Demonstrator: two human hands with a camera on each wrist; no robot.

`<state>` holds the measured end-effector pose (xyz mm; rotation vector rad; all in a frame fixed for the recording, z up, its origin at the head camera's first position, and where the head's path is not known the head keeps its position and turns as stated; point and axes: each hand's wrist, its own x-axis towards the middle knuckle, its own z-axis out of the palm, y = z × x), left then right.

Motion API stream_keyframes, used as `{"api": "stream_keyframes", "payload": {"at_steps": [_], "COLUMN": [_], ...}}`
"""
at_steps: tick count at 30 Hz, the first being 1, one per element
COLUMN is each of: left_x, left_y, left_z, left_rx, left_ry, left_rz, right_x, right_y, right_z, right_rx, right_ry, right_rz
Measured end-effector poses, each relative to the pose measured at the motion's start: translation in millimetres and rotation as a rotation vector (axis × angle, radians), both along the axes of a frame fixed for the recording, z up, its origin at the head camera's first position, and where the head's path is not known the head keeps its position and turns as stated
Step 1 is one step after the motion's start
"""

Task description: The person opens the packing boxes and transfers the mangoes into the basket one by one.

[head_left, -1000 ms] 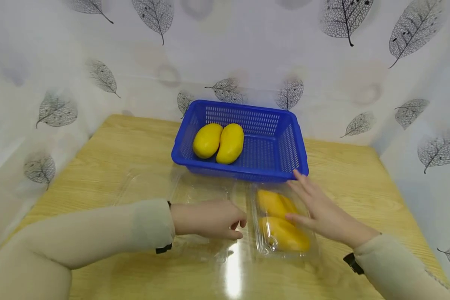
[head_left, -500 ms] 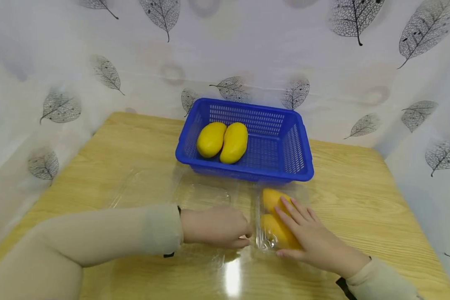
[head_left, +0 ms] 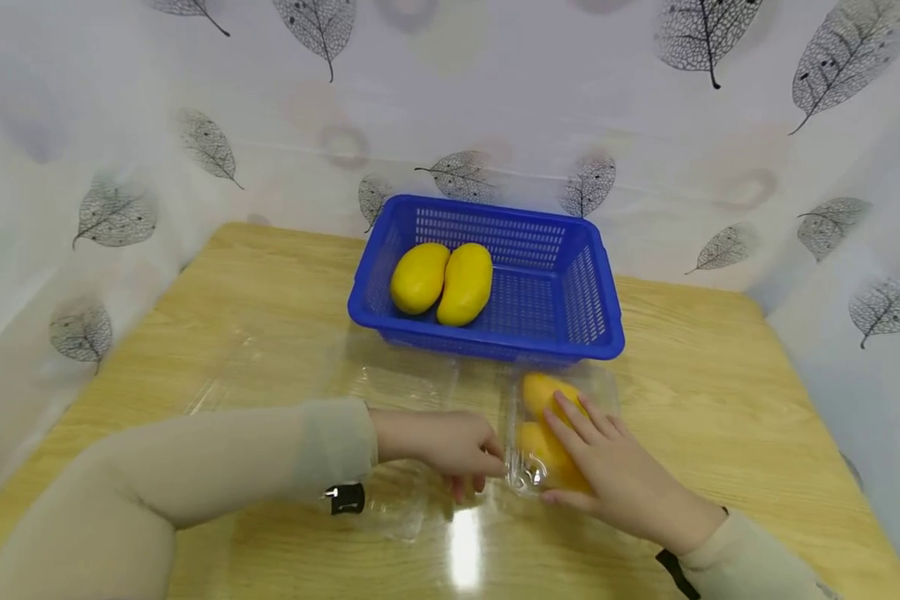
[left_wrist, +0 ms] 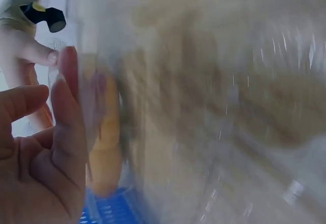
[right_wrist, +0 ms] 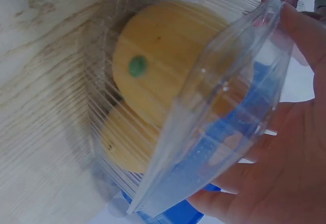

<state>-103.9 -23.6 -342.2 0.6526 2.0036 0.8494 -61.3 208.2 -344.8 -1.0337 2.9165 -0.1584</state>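
Observation:
In the head view, my right hand lies spread over a clear plastic clamshell box with two yellow mangoes inside. Its fingers are straight on the lid. The right wrist view shows that lid slanted above the mangoes, with the palm against it. My left hand is at the box's left edge, fingers loosely bent. In the left wrist view a gap shows between the thumb and fingers of that hand; whether they touch the box edge is unclear.
Behind the box stands a blue plastic basket holding two more mangoes. Another clear container lies under and behind my left arm, its lid side spread leftward. A leaf-print cloth encloses the wooden table.
My right hand has come down from the box's right side onto its lid. The left hand has moved slightly right to the box's left edge and turned. The box has shifted a little.

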Motion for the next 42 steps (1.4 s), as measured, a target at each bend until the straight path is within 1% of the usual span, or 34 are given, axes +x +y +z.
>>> {"api": "stream_keyframes", "payload": {"at_steps": [2,5,7,9,15,16,18,22,28,31,35,39,42], "left_x": [-0.2,-0.2,0.2,0.9,8.8,10.5,13.8,17.7,20.4,20.3,19.1,20.3,23.2], "left_y": [1.3,4.0,5.1,5.7,7.1,7.1,7.1,6.0,1.4,-0.7,-1.6,-0.3,1.6], "left_z": [-0.3,-0.5,-0.2,0.1,-2.7,-4.2,-7.4,-13.7,-17.0,-17.0,-16.2,-17.3,-19.3], "left_rx": [0.033,0.062,0.083,0.103,0.226,0.247,0.280,0.334,0.374,0.388,0.399,0.399,0.399], "left_ry": [-0.076,-0.117,-0.149,-0.210,-0.462,-0.492,-0.529,-0.540,-0.513,-0.492,-0.471,-0.453,-0.444], "left_rz": [0.025,0.017,0.029,0.070,0.217,0.239,0.279,0.341,0.386,0.396,0.387,0.382,0.379], "right_x": [-2.2,-4.4,-4.7,-4.6,-2.9,-2.4,-1.6,-0.3,-0.1,-1.1,-1.4,2.2,6.5], "right_y": [0,1,1,2,4,4,3,-1,-10,-15,-20,-25,-29], "right_z": [1.4,3.2,3.6,3.7,3.8,3.7,2.8,1.0,1.9,5.6,9.9,8.1,4.8], "right_rx": [-0.009,-0.020,-0.027,-0.031,-0.062,-0.069,-0.086,-0.150,-0.265,-0.308,-0.347,-0.346,-0.333], "right_ry": [0.003,0.000,-0.006,-0.002,0.008,0.005,0.002,0.017,0.047,0.063,0.098,0.151,0.192], "right_rz": [-0.003,-0.017,-0.021,-0.015,-0.015,-0.011,0.004,0.056,0.146,0.184,0.251,0.309,0.317]}}
